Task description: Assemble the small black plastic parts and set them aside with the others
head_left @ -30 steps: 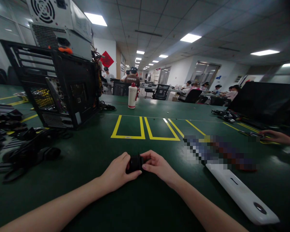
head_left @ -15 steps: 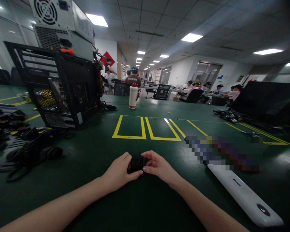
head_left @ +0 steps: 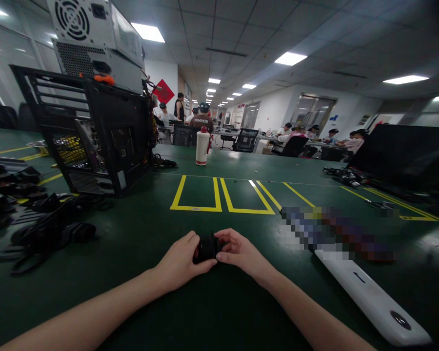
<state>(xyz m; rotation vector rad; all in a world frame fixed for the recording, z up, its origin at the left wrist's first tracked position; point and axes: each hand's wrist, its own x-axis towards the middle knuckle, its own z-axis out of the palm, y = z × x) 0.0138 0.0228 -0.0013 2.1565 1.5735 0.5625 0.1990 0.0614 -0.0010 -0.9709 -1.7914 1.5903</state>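
Between my two hands is a small black cylindrical object, low over the green table. My left hand wraps round its left side, thumb along the near side. The fingertips and thumb of my right hand pinch its right end, where a thin black rim stands up. Fine details of the object are too dark to make out. Yellow tape outlines lie on the table beyond my hands.
At the left stand a black computer case with metal power supplies on top and black cables. A white bottle stands behind the tape. A white device lies at right. People sit farther back.
Both hands and the black object have stayed almost in place. In the background, a standing person in dark clothing has moved and shows more clearly.
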